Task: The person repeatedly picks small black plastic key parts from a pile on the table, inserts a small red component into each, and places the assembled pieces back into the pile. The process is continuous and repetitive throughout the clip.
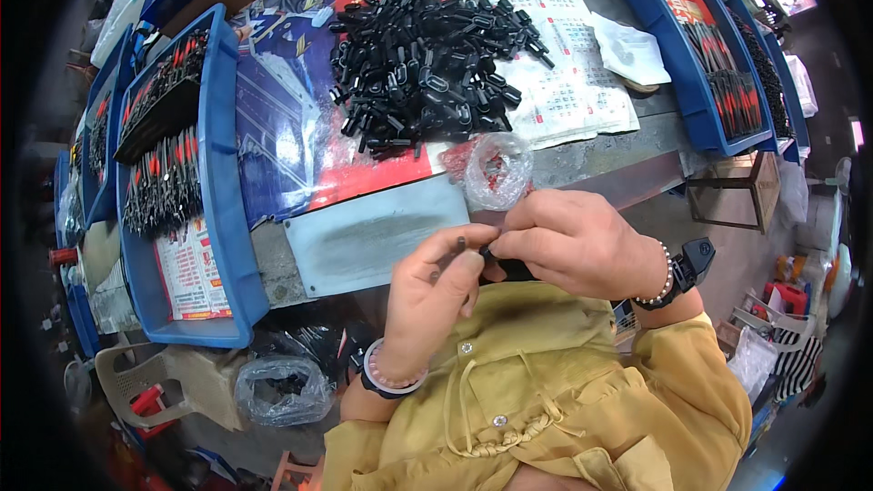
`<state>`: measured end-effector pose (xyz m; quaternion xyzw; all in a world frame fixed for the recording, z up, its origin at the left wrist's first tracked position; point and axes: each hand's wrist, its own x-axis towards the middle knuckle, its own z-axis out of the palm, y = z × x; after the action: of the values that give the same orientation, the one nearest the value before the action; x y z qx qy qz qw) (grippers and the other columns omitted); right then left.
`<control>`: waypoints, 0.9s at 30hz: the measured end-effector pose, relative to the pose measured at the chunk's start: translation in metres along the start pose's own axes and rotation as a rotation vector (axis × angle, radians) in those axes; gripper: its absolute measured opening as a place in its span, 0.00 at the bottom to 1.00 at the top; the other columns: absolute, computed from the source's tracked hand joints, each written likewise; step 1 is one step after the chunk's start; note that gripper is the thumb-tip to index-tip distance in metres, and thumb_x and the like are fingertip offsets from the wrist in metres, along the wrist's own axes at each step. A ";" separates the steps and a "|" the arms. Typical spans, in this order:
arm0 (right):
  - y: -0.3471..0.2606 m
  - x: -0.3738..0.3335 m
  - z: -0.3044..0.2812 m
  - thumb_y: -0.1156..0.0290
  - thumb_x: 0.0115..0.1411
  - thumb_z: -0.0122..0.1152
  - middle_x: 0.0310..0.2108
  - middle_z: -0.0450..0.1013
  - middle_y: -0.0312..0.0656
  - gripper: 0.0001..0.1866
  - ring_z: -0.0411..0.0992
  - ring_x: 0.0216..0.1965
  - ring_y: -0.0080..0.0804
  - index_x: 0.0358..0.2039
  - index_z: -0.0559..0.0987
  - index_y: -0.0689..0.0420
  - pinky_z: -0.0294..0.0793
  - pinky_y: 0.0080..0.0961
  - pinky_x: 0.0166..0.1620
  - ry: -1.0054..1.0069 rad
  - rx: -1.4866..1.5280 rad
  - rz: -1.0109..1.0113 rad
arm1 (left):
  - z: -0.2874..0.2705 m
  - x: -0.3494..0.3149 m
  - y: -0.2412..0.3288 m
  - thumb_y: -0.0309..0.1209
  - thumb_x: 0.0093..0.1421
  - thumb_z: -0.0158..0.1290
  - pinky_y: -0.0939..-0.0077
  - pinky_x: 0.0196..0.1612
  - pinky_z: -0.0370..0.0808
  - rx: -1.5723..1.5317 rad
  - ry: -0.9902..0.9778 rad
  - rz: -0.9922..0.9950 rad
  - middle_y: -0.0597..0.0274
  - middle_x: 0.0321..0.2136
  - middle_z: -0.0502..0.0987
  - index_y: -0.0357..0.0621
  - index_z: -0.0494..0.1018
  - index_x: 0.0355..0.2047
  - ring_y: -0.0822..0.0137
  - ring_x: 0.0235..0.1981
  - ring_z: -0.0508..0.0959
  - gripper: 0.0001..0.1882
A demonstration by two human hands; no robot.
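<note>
My left hand (433, 278) is closed, its thumb and index finger pinching a small black part (460, 244) with a short rod-like end. My right hand (575, 244) meets it fingertip to fingertip, closed in a pinch; what its fingers hold is mostly hidden. Just beyond my hands stands a rolled-open clear plastic bag (498, 169) with small red pieces inside. Farther back is a large heap of small black plastic parts (427, 64), many with a loop at one end. A pale, smudged board (377, 235) lies beside my left hand.
On the left, a blue tray (218, 173) holds rows of black and red pieces. Another blue tray (705, 118) with similar pieces stands at the right. Printed paper sheets (582, 82) cover the table, with a white crumpled piece (629, 50) on them. A beige plastic chair (168, 377) is lower left.
</note>
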<state>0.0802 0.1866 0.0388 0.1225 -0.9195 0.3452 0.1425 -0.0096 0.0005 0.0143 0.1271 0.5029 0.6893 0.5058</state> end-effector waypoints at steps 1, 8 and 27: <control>0.000 0.000 0.002 0.80 0.43 0.61 0.28 0.67 0.40 0.15 0.72 0.29 0.37 0.35 0.75 0.59 0.73 0.31 0.30 0.008 -0.003 -0.033 | 0.000 -0.001 0.000 0.25 0.65 0.47 0.90 0.24 0.65 -0.002 -0.007 0.003 0.59 0.32 0.78 0.34 0.70 0.49 0.83 0.22 0.69 0.13; 0.000 -0.002 0.008 0.83 0.51 0.60 0.34 0.73 0.41 0.12 0.74 0.33 0.30 0.38 0.76 0.61 0.74 0.23 0.35 0.051 0.429 0.319 | 0.001 -0.007 -0.009 0.23 0.63 0.49 0.90 0.22 0.64 -0.054 0.125 0.085 0.56 0.32 0.78 0.35 0.71 0.43 0.83 0.20 0.67 0.09; -0.016 -0.014 0.028 0.76 0.55 0.62 0.21 0.73 0.33 0.04 0.67 0.23 0.12 0.28 0.77 0.62 0.67 0.15 0.26 0.100 0.790 0.738 | -0.002 -0.011 -0.029 0.20 0.55 0.57 0.79 0.27 0.74 0.888 0.124 0.562 0.52 0.32 0.79 0.33 0.72 0.44 0.68 0.26 0.79 0.16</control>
<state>0.0933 0.1584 0.0234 -0.1807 -0.6938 0.6971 -0.0014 0.0109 -0.0101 -0.0069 0.4182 0.7218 0.5252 0.1683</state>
